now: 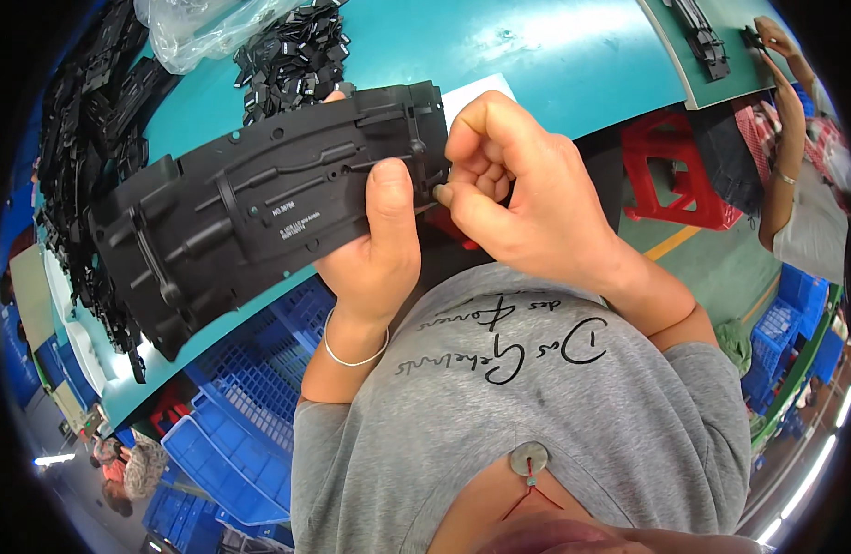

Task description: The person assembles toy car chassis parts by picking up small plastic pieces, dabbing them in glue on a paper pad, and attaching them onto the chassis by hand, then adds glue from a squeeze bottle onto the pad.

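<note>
My left hand (375,245) grips a long black moulded plastic panel (259,208) with raised ribs, channels and a small white printed patch. Its thumb lies on the panel's upper face, and a fingertip shows beyond the far edge. The panel is tilted, its left end lower and nearer to me. At the panel's right end, my right hand (541,198) is closed, with the fingers curled and the thumb tip close to the panel's edge. What those fingers hold, if anything, is too small or hidden to make out.
Small black parts (292,60) lie heaped on the green table (425,51), beside a clear plastic bag (199,32). Long black parts (98,129) pile up at left. Blue crates (236,452) and a red stool (670,175) stand below. A co-worker's hand (776,39) works at far right.
</note>
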A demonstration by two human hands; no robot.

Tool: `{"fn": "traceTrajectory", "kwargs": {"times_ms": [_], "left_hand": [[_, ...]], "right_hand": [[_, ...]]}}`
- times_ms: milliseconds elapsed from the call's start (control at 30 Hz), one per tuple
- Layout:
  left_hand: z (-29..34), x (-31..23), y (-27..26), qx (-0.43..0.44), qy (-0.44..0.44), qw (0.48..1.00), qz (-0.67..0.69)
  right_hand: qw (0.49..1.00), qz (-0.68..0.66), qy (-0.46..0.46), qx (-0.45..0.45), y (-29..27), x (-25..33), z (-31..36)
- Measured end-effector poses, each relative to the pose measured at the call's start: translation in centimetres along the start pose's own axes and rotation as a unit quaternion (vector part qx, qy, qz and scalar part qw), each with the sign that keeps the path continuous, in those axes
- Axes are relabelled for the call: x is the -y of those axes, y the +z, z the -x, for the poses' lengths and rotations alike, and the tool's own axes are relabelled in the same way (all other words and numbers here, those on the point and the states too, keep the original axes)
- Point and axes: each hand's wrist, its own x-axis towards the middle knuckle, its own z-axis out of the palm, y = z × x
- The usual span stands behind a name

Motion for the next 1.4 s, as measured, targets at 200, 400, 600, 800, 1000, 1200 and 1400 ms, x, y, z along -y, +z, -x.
{"fn": "traceTrajectory", "kwargs": {"times_ms": [200,400,600,800,1000,1200,1400], "left_hand": [[-0.2,0.6,-0.1,-0.019,0.014,1.0,0.014],[0.3,0.6,-0.2,-0.02,-0.009,0.999,0.03],[0.4,0.9,-0.3,0.014,0.031,0.998,-0.049],[0.3,0.7,0.3,0.012,0.027,0.999,-0.017],[0.2,0.5,0.5,-0.028,-0.056,0.996,0.058],[-0.7,0.0,0.2,-0.03,-0.119,0.985,0.119],[-2.2,-0.6,1.3,-0.004,-0.144,0.975,0.167]], "right_hand": [[0.998,-0.027,0.04,0.041,-0.6,-0.1,0.5],[0.999,-0.033,0.023,0.024,-0.2,-0.2,0.6],[1.0,0.004,0.011,0.015,0.2,-0.4,0.3],[1.0,0.014,0.014,0.011,0.4,-0.4,-0.2],[1.0,-0.012,0.012,0.007,-0.4,-0.6,0.0],[0.998,-0.047,0.023,-0.02,-3.1,-2.5,0.4],[0.997,-0.069,-0.002,-0.035,-4.1,-3.4,0.4]]}}
